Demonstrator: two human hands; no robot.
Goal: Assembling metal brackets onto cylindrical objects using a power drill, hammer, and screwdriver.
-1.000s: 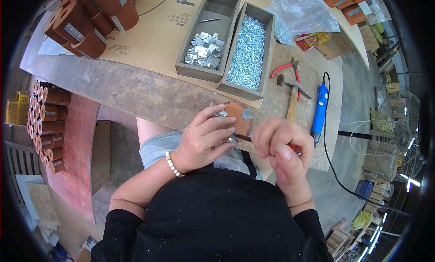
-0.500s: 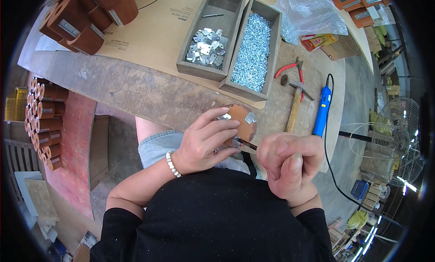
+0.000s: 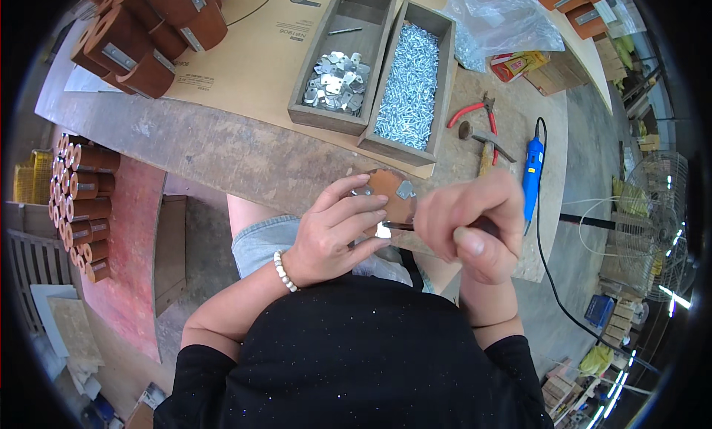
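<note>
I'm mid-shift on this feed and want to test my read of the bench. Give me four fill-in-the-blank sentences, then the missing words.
1. The left hand holds the round brown piece, while the slim tool is gripped by the ____.
2. The beaded bracelet is on the person's ____ wrist.
3. The handles of the pliers beside the hammer are coloured ____.
4. The corded tool has a body coloured ____.

Missing words: right hand; left; red; blue.

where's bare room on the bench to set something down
Open: the brown sheet between the brown cylinders and plate tray, plus the bench strip bordering that sheet's near edge. Crowded: right side, with pliers, hammer and blue tool.
</note>
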